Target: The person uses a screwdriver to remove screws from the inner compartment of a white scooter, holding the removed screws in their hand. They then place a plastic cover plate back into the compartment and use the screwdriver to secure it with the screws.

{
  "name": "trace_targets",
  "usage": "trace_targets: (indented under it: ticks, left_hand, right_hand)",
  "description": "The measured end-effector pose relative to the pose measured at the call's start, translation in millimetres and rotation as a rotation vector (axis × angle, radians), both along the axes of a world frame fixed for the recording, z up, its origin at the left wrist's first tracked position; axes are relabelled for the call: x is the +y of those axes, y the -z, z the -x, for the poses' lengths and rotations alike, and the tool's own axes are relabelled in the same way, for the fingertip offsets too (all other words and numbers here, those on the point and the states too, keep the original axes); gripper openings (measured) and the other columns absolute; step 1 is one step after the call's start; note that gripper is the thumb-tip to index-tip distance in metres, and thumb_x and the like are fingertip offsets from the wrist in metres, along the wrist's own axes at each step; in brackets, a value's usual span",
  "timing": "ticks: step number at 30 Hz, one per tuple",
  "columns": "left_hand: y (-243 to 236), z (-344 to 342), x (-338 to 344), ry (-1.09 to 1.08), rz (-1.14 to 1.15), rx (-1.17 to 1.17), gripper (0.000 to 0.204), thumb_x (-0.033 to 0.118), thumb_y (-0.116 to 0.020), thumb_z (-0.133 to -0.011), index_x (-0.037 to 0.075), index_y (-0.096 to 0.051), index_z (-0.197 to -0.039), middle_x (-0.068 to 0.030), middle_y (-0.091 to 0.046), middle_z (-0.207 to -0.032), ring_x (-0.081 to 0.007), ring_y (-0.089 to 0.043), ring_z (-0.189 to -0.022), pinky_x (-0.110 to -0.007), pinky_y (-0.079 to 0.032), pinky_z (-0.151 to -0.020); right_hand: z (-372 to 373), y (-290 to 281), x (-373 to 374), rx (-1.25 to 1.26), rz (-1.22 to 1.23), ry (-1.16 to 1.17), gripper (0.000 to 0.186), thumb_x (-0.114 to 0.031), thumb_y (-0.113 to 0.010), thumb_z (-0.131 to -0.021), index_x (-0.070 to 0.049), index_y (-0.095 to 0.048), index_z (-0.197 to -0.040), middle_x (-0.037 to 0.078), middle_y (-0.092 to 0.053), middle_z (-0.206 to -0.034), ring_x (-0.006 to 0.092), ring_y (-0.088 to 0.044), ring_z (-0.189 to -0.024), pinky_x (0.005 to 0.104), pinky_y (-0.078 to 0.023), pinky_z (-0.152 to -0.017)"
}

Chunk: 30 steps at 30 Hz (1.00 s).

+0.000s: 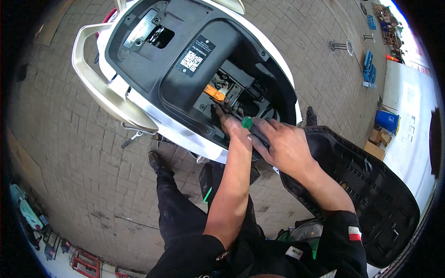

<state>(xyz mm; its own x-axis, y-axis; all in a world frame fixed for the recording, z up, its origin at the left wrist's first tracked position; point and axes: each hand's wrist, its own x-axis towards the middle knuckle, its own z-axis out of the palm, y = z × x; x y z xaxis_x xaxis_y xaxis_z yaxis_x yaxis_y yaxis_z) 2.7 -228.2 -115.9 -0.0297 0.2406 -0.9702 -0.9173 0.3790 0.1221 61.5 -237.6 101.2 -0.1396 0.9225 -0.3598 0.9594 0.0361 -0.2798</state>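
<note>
Clock taken from the hands. At 5–6 o'clock, dark sleeves (340,234) and bare forearms are reached in over the seat compartment (232,32) of a white scooter (147,105). By the right hand (285,144), fingers curled nearly closed, a green-handled tool (247,122) is gripped and angled toward the left fingers, presumably for tight-space control. The left hand (225,119) is lowered into the opening, soiled fingers partly bent; perhaps the tool's end is steadied there, but whether anything is gripped cannot be told. The tool's tip is hidden.

At 10–11 o'clock, just beyond the left fingertips, an orange piece (214,91) is seen among dark fittings. Farther that way, a code label (191,60) is stuck on the black plastic. At 4 o'clock the black seat (361,199) is laid underside up, likely so the opening is accessible. A pale grab rail (99,99) is set at 9.

Grey paving (125,199) is laid all round, stained in patches. Farther off: a metal stand (340,46) at 2, a blue bin (387,121) and cardboard boxes (376,147) by a white wall (410,125) at 3, a red frame (85,264) at 8.
</note>
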Motion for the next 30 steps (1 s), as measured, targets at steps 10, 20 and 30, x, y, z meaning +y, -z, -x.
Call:
trace_targets:
  ticks: [10, 20, 30]
  left_hand:
    - [-60, 21, 15, -0.084, -0.197, -0.450, 0.032, 0.041, -0.047, -0.105, 0.014, -0.063, -0.102, -0.0009, -0.063, -0.083, -0.0175, -0.061, -0.075, -0.034, -0.055, -0.075]
    - [-50, 19, 9, -0.139, -0.185, -0.497, 0.030, 0.038, -0.051, -0.104, 0.012, -0.067, -0.107, -0.0015, -0.063, -0.085, -0.0191, -0.064, -0.079, -0.037, -0.057, -0.078]
    - [-20, 20, -12, -0.164, -0.274, -0.563, 0.039, 0.036, -0.039, -0.106, 0.005, -0.061, -0.116, -0.0118, -0.069, -0.106, -0.0255, -0.067, -0.099, -0.041, -0.055, -0.093]
  right_hand:
    - [11, -24, 33, 0.041, -0.136, -0.024, 0.046, -0.027, -0.075, -0.083, -0.007, -0.056, -0.120, 0.013, -0.068, -0.084, 0.0357, -0.068, -0.074, 0.0439, -0.054, -0.064]
    - [-1, -32, 49, -0.382, 0.201, -0.225, 0.045, -0.040, -0.072, -0.087, -0.002, -0.061, -0.109, 0.013, -0.069, -0.081, 0.0300, -0.070, -0.072, 0.0405, -0.055, -0.060]
    - [9, -31, 68, -0.421, 0.258, -0.234, 0.039, -0.037, -0.068, -0.091, -0.003, -0.058, -0.107, 0.014, -0.070, -0.079, 0.0320, -0.072, -0.070, 0.0417, -0.056, -0.063]
